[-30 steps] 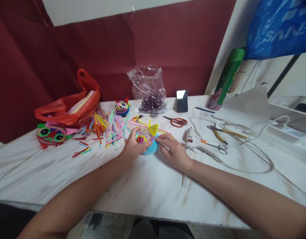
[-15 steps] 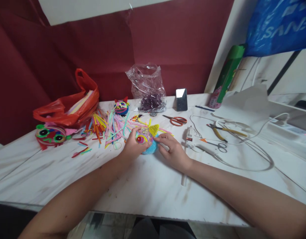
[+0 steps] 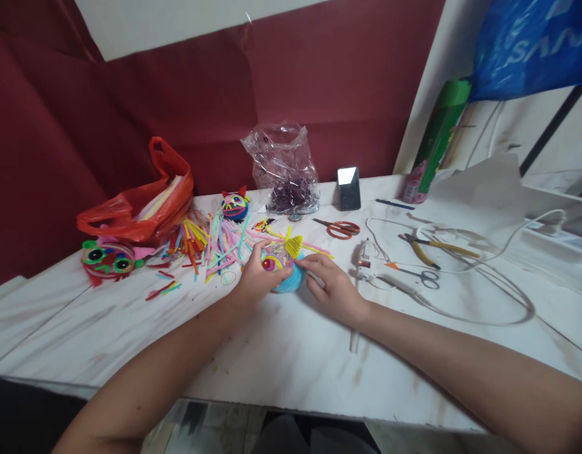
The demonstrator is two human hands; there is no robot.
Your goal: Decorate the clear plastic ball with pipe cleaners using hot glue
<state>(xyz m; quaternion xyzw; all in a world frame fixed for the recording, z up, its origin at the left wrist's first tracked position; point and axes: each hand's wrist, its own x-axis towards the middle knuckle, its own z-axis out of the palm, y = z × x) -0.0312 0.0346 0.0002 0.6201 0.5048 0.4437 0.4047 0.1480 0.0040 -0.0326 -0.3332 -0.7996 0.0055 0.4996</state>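
A small round animal head (image 3: 291,282), covered in light blue fuzzy pipe cleaner with a red eye ringed in pink and yellow, is held just over the table. My left hand (image 3: 260,275) wraps round its left side, thumb across the front. A yellow striped triangular ear (image 3: 294,245) stands on its top. My right hand (image 3: 335,287) has its fingertips pinched against the right edge, just below the ear. The exact spot under those fingertips is too small to make out. Behind lie loose pastel pipe cleaners (image 3: 227,247).
Right of my hands are a hot glue gun (image 3: 365,260), small scissors (image 3: 420,275), yellow-handled pliers (image 3: 425,249), looping cords and orange-handled scissors (image 3: 342,228). Two finished animal heads, one multicoloured (image 3: 108,260) and one blue (image 3: 234,207), a red bag (image 3: 134,214), clear bag (image 3: 291,180) and phone (image 3: 349,189) stand behind.
The whole view has shifted slightly, so everything sits a little further right. Both hands keep nearly the same hold on the blue animal head.
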